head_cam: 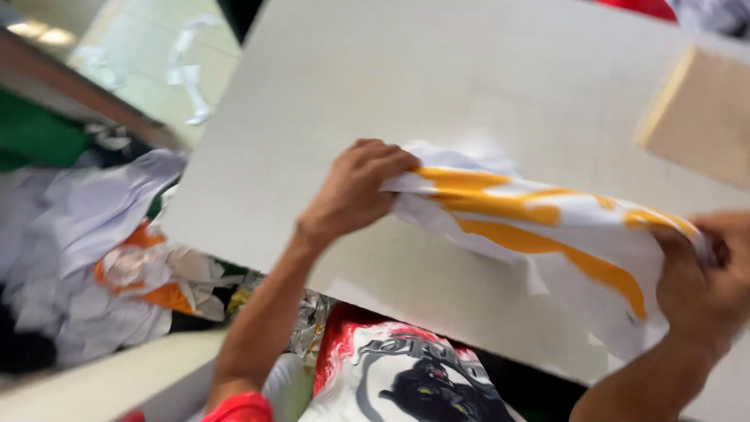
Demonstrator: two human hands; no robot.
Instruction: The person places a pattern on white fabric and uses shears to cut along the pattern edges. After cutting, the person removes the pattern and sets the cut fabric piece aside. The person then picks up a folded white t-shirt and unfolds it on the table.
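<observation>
Pale table (328, 101), paper scraps (94, 250) left; left hand (355, 191), right hand (699, 285) clamped on white-yellow sheet (539, 227).

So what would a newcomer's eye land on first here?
Both hands, left and right, gripping a crumpled white sheet with orange streaks at centre, over a pale board. Below lies a printed garment with a black animal face, and a heap of crumpled paper sits at left.

Pale grey worktop (469, 78) tilted across the view; crumpled white and orange paper heap (101, 258) at left, light green floor (156, 70) beyond, scattered with white scraps (187, 74).
</observation>
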